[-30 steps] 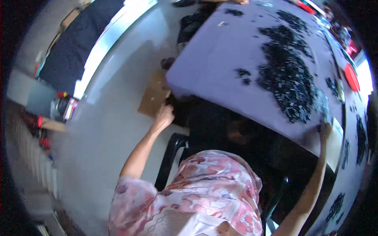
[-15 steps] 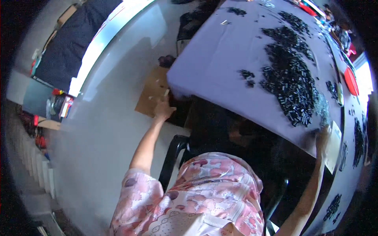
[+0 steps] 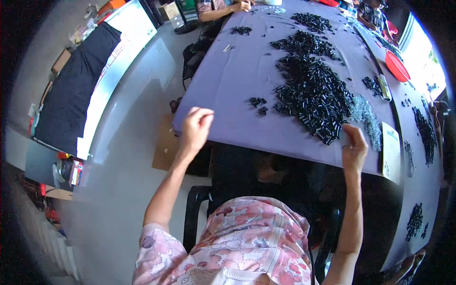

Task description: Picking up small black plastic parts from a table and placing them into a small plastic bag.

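My left hand is over the table's near left corner, its fingers bent in toward the thumb. Whatever it holds, if anything, is too small to make out. My right hand is at the near edge, fingers curled, beside the near end of a big heap of small black tube-like pieces. Its fingertips are close to the heap, and I cannot see what lies between them. Just beyond that hand lies a band of small clear pieces. A tiny black cluster sits left of the heap.
A purple cloth covers the long table. A pale flat card or pad lies to the right. A red basin stands farther off. A cardboard box is on the floor at left. Another person's hand is at the far edge.
My left hand has risen from the cardboard box to above the table corner. My right hand has moved left from the pale card to the black heap. The view has shifted.
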`<control>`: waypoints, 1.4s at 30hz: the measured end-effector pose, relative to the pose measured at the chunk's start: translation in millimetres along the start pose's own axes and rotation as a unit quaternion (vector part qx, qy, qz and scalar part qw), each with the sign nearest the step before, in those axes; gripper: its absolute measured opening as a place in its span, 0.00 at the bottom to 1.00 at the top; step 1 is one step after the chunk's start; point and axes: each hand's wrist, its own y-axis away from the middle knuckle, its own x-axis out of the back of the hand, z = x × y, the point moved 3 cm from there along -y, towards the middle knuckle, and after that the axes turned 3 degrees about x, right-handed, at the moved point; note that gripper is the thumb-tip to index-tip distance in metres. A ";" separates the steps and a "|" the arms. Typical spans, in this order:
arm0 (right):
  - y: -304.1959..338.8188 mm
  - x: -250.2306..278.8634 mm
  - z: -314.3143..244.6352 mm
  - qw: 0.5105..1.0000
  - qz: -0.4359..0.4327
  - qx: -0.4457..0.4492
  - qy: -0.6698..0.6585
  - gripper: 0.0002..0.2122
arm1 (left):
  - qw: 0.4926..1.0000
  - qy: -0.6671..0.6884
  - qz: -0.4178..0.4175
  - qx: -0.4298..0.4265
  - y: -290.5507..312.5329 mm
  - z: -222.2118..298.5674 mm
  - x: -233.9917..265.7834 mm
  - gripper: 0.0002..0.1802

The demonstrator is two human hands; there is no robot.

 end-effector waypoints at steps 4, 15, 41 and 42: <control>19.6 -18.4 -19.5 1.000 -0.011 -0.019 -0.002 0.16 | 0.995 0.054 -0.066 -0.053 -31.7 35.6 -66.4 0.02; 35.6 -27.1 -8.9 0.999 -0.011 -0.008 -0.049 0.17 | 0.984 -0.019 -0.154 -0.092 -102.2 51.8 -155.3 0.04; 38.0 -27.3 -10.9 0.999 -0.022 0.008 -0.038 0.13 | 0.968 -0.046 -0.222 -0.108 -129.1 44.1 -209.8 0.09; 37.6 -26.4 -11.1 0.999 -0.020 0.013 -0.040 0.13 | 0.966 -0.043 -0.229 -0.109 -128.0 44.0 -210.4 0.10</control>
